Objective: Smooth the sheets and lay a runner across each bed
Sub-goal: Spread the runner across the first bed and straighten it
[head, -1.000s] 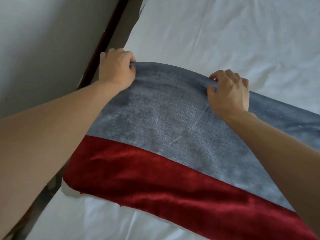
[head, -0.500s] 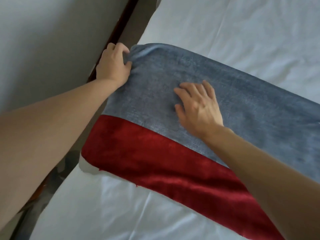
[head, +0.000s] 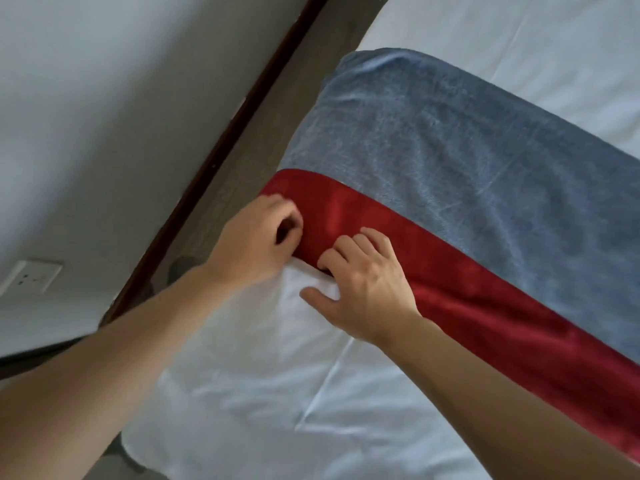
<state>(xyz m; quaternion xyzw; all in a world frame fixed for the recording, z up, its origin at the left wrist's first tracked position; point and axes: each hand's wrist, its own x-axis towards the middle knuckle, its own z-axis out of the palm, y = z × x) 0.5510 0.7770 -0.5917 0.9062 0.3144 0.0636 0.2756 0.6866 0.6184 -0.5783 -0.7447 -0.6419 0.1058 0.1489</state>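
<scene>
Velvety grey-blue cloth with a broad red band along its near edge makes up the bed runner (head: 467,188), which is laid across the white bed sheet (head: 263,386) and reaches the mattress edge beside the wall. At the runner's near corner, where the red band ends, both hands are found. The left hand (head: 256,244) is placed at the very end of the red band, its fingers curled inward against the cloth; whether the fabric is actually pinched there cannot be told, since the hand is blurred. The right hand (head: 367,285) is set just beside it, further along the runner's near edge, with its fingers bent over the red hem and its thumb spread onto the white sheet below, so the hem appears to be gripped. Creases are seen in the sheet on the near side of the runner. Beyond the runner's end, a dark wooden skirting strip (head: 249,98), a pale wall and a white wall socket (head: 31,280) are visible.
</scene>
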